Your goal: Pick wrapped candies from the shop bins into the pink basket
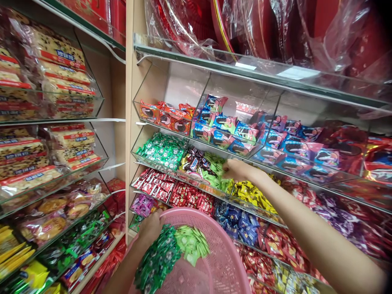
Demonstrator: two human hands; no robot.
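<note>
My left hand (pixel 152 226) is closed round the far-left rim of a pink plastic basket (pixel 226 245). Inside the basket lie a heap of dark green wrapped sweets (pixel 162 257) and a smaller pile of light green packets (pixel 192 243). My right hand (pixel 234 169) reaches into a clear shelf bin, at the right edge of its light green packets (pixel 214 161). Its fingers are curled down, and what they hold, if anything, is hidden. Left of that hand are brown Snickers bars (pixel 195 163); yellow-wrapped sweets (pixel 252 194) lie just below and to its right.
Clear dividers and shelf fronts edge the bins. Above my right hand are blue and pink cookie packs (pixel 225 122) under a glass shelf (pixel 260 73). Green-wrapped sweets (pixel 162 151) fill a bin further left. A side shelf holds wrapped pastry bars (pixel 67 90).
</note>
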